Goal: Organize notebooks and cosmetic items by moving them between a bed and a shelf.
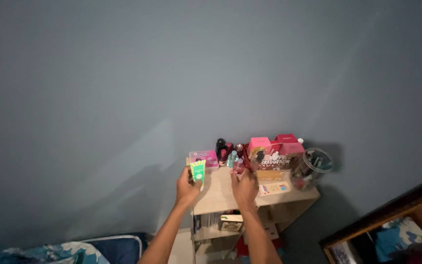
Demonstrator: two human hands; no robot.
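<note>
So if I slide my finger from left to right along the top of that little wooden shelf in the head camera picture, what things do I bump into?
Green tube in the left hand → flat pink box → small dark bottles → small pink bottle at the right hand → pink and red boxes → clear round plastic jar.

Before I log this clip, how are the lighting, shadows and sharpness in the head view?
Head view: dim and soft throughout, with a bluish cast on the plain grey wall; the arms throw a faint broad shadow on it at left; the left hand holding a green tube and the right hand by a small pink bottle are slightly blurred; edges bend from wide-angle distortion.
</note>
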